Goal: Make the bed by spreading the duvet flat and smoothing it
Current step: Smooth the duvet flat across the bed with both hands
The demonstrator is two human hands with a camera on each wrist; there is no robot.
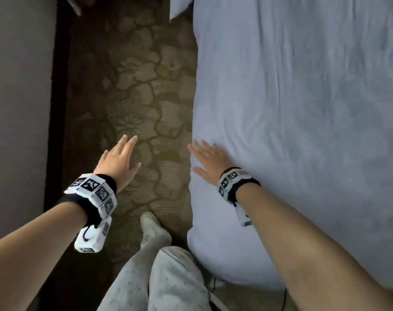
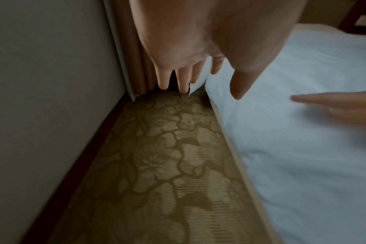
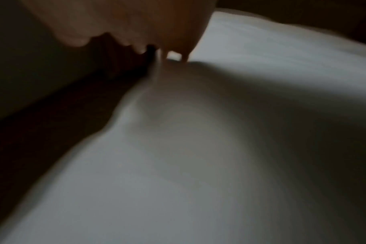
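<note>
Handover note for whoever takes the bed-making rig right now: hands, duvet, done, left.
Left hand: open, fingers straight, over the carpet beside the bed, touching nothing.
Right hand: open, flat on the duvet at its near side edge.
Done: duvet lies spread over the bed and hangs over the side.
Left: shallow wrinkles run across the top; smooth them from this edge inward. The far side is out of view.

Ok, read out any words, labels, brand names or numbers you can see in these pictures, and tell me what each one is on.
No readable text anywhere.
Left wrist band: black-and-white square code patterns only, no letters or digits.
Right wrist band: the same kind of patterns, small and blurred.
Trousers: tiny printed marks, too small to read.
Duvet, carpet, wall: no writing.
</note>
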